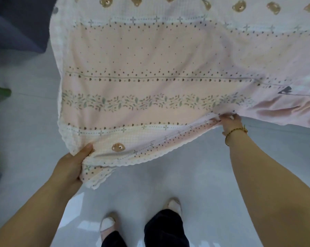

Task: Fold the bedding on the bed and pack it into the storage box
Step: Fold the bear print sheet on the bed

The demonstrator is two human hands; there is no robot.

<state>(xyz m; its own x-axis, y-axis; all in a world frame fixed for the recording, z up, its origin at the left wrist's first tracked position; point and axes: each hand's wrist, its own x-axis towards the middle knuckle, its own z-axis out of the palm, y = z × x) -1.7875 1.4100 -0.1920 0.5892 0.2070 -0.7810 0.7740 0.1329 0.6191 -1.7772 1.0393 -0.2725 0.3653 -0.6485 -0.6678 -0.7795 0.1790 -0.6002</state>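
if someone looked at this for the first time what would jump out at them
First the big pink blanket with bear faces and leafy bands, filling the upper frame and hanging over the pale floor. Next, the two bare hands on its near edge: the left hand grips a corner at lower left, and the right hand, with a gold bracelet, pinches the edge at right.

Single wide-angle view from the head, facing steeply down: bedding (150,68) close ahead, floor (204,175) and feet (107,224) below.
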